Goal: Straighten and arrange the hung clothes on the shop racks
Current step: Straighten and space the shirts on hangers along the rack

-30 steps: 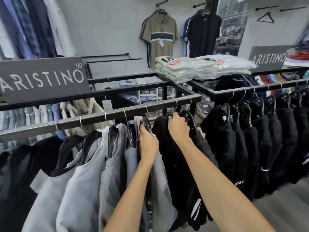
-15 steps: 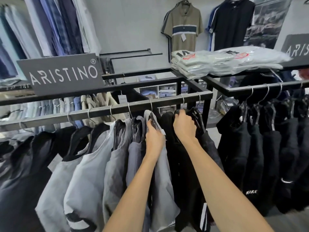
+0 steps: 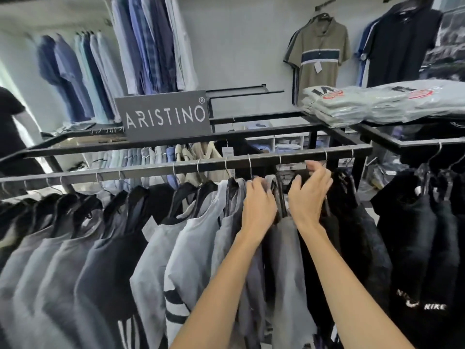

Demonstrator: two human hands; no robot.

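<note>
rail (image 3: 151, 170) — grey shirts (image 3: 191, 248) and black tops (image 3: 352, 235) hang under it | our left grip (image 3: 259, 205) curls into grey shirts just below rail | right grip (image 3: 309, 195) — released, fingers flat on black tops

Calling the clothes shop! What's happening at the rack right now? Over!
Left hand gripping grey shirt by its hanger. Right hand open, pushing black clothes aside. Rail crowded, nothing else in the way.

Head view, close above rack (image 3: 186, 170)
</note>
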